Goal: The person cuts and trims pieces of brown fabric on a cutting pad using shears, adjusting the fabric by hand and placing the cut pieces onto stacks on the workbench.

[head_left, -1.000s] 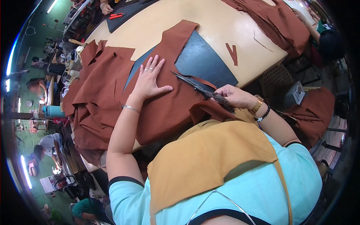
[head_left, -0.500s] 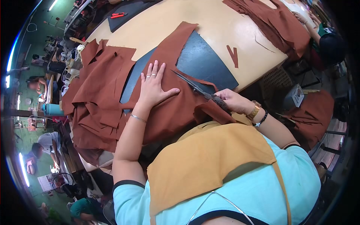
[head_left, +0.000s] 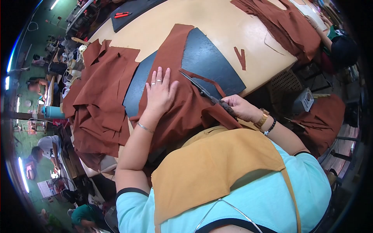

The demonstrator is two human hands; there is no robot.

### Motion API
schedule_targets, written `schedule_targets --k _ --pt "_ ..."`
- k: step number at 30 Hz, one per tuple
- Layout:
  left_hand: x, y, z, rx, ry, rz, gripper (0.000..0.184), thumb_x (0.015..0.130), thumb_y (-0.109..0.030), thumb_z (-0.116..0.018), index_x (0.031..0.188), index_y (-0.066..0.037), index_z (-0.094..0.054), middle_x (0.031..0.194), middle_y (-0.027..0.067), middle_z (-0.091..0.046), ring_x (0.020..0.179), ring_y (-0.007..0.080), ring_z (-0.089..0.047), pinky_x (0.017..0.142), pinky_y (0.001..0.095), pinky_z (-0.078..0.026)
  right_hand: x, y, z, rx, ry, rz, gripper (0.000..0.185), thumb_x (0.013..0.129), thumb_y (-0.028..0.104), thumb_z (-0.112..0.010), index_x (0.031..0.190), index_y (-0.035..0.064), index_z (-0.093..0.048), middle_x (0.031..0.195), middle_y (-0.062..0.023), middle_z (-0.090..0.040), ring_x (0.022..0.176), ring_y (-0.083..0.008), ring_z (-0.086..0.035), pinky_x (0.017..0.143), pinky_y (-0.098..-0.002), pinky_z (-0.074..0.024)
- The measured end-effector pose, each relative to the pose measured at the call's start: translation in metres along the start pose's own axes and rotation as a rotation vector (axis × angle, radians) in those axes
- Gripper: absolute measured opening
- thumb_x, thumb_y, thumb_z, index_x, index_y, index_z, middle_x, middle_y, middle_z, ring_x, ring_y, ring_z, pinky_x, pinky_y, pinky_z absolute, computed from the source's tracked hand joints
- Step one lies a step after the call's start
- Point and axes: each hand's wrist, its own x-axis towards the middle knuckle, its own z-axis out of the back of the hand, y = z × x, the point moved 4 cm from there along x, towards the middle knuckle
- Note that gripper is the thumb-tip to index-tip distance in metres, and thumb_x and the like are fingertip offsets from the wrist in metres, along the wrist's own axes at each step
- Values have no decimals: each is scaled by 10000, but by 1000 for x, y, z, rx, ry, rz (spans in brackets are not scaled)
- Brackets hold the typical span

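Note:
My left hand (head_left: pixel 160 93) lies on the reddish-brown fabric (head_left: pixel 173 48), fingers stretched out and pressing it down, rings on one finger. The fabric is spread over a dark blue-grey board (head_left: pixel 213 62), with folds below the hand. In my right hand (head_left: pixel 244 108) are scissors (head_left: pixel 203 90), their handles dark and wrapped. The blades point up and left, their tip at the fabric's right edge. Beside the blades runs a narrow fabric strip (head_left: pixel 206 79), curving toward my right hand. A folded flap of the same fabric (head_left: pixel 219 116) hangs under the scissors.
Left of the board lies a heap of brown fabric (head_left: pixel 99 89). A red cutter (head_left: pixel 122 14) rests on a dark mat (head_left: pixel 136 11) at the far side. Small scraps (head_left: pixel 241 58) lie on the pale table (head_left: pixel 221 23). A co-worker's arm (head_left: pixel 320 33) is near more fabric at upper right.
The fabric's upper part has moved left on the board, uncovering more of its right side. My left thumb has come closer to the fingers, and the fabric beneath has wrinkled. The scissors have barely moved.

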Motion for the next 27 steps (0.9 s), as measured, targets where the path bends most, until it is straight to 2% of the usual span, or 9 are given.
schedule_targets --k 3,4,7,8,10,12,17,21,27 --pt "23 9 25 -55 141 -88 507 910 -409 -545 1324 -119 -517 1379 169 -461 1314 334 -386 1056 513 -315 -2 -2 1 -15 4 -49 197 912 204 -641 1001 29 -655 875 42 -660 754 3 -565 655 -170 -463" --pt "29 5 40 -28 145 -128 474 857 -397 -616 1227 -102 -589 1267 132 -548 1227 307 -470 1036 454 -349 -2 -4 3 -28 3 -53 196 912 201 -639 1005 29 -656 875 43 -659 751 2 -564 656 -172 -464" --pt "48 11 51 106 55 -477 588 820 -479 -637 1277 -119 -553 1331 128 -509 1286 316 -413 1054 472 -320 -1 -2 5 -50 13 -61 192 914 193 -636 1013 30 -658 871 48 -654 742 2 -557 651 -176 -463" --pt "52 21 38 160 62 -467 799 765 -612 -625 1389 -146 -446 1459 129 -382 1376 325 -296 1093 525 -247 -4 6 1 -40 23 -64 188 914 190 -634 1011 32 -658 866 50 -652 740 3 -554 646 -177 -461" --pt "52 30 18 118 90 -414 894 748 -677 -588 1447 -174 -350 1522 118 -269 1415 326 -213 1102 570 -192 -5 10 -1 -63 7 -70 169 912 186 -634 992 39 -661 838 58 -641 721 13 -532 617 -171 -444" --pt "50 31 11 116 119 -376 990 716 -759 -547 1487 -203 -276 1563 113 -177 1435 330 -167 1098 635 -133 6 -6 10 -145 -20 -85 222 915 248 -639 980 39 -675 831 53 -646 694 8 -528 591 -175 -441" --pt "35 17 10 94 120 -302 966 734 -737 -552 1494 -219 -257 1567 108 -170 1439 328 -154 1086 646 -146 6 -3 2 -87 -46 -24 260 918 295 -639 933 39 -686 810 50 -640 649 5 -509 547 -170 -415" --pt "26 17 5 112 88 -172 951 751 -728 -544 1499 -226 -240 1569 109 -167 1441 328 -151 1065 671 -161 3 -11 7 -50 -35 -48 243 911 235 -649 1023 20 -669 858 35 -657 714 -3 -552 601 -184 -456" --pt "14 6 1 127 52 -108 944 757 -722 -546 1496 -215 -251 1562 126 -180 1436 345 -156 1038 701 -175 6 -7 5 -53 -30 -18 222 916 223 -638 1014 25 -661 847 31 -658 706 -8 -564 601 -179 -457"
